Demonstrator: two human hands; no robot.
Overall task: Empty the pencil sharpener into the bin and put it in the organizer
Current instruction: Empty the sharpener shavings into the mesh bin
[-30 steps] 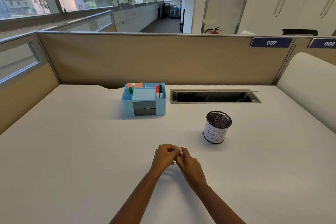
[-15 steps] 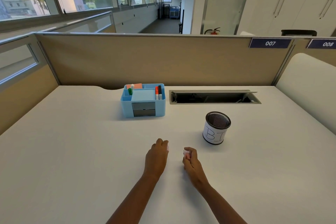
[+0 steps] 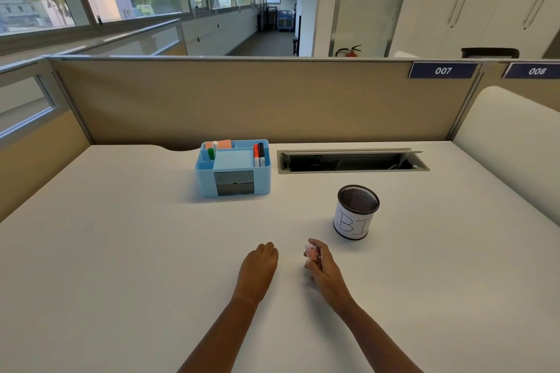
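Observation:
A small clear pink pencil sharpener (image 3: 312, 252) is pinched in the fingertips of my right hand (image 3: 326, 273), just above the white desk (image 3: 121, 251). My left hand (image 3: 259, 269) rests palm down a short way to its left, fingers curled under; whether they hold anything is hidden. The bin, a black mesh cup (image 3: 353, 222) wrapped in white paper with handwritten letters, stands just beyond and to the right of my right hand. The light blue organizer (image 3: 204, 180) sits further back, left of centre, holding markers, note pads and two grey drawers.
An open cable slot (image 3: 351, 160) is cut into the desk behind the bin. Beige partition walls (image 3: 242, 100) close off the back and left. A white curved panel (image 3: 509, 154) borders the right side.
My hands were joined around the sharpener a second ago. They have pulled apart: the left moved left, the right keeps the sharpener and has barely shifted since.

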